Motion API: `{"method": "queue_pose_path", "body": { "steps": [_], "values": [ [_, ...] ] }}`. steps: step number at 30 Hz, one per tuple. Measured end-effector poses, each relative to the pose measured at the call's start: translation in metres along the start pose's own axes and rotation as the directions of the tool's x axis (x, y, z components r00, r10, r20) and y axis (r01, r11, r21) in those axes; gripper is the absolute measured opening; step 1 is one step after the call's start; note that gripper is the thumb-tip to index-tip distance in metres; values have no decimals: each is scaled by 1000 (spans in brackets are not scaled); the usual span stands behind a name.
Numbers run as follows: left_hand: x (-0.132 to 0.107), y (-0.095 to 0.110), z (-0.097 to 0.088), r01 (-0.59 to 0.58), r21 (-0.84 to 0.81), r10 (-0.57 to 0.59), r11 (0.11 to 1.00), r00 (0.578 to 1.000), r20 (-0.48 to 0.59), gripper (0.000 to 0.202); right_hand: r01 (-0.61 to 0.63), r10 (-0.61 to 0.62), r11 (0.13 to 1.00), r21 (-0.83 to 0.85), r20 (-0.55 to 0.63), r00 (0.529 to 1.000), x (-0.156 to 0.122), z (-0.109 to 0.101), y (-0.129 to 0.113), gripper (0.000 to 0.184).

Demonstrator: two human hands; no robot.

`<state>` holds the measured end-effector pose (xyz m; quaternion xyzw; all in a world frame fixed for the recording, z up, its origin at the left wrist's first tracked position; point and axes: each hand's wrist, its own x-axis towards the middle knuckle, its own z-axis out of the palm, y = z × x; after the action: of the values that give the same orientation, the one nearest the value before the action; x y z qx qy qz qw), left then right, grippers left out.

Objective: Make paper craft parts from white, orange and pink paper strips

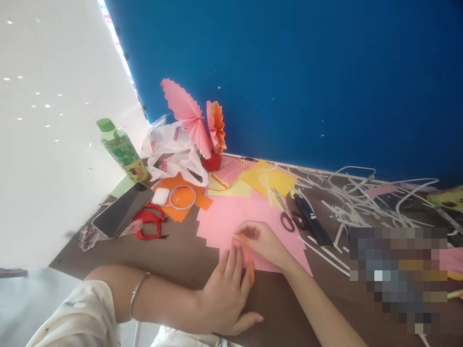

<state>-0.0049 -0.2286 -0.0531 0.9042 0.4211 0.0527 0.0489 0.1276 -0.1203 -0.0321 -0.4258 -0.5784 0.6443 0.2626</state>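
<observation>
We find the orange strip (250,260) at the near edge of the pink paper (224,219), its upper end pinched by the right hand (263,242), apparently for control, while the left hand (224,295) extends alongside, seemingly steadying it, though whether it grips we cannot tell.

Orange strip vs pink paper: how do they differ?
The orange strip is narrow; the pink paper is broad. The orange strip is pinched in the right hand; the pink paper lies on the table. The orange strip curves; the pink paper looks flat. Both are plain-coloured.
</observation>
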Motion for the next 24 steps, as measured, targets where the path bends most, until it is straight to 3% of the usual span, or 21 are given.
{"method": "queue_pose_path", "body": {
  "steps": [9,24],
  "values": [
    [-3,-12,-4,-61,-133,65,989,998,26,74,-65,78,979,-192,64,995,13,3,8,4],
    [-1,-15,-3,-115,1,114,993,992,50,64,-114,122,977,-182,36,992,14,7,19,7]
  ]
}}
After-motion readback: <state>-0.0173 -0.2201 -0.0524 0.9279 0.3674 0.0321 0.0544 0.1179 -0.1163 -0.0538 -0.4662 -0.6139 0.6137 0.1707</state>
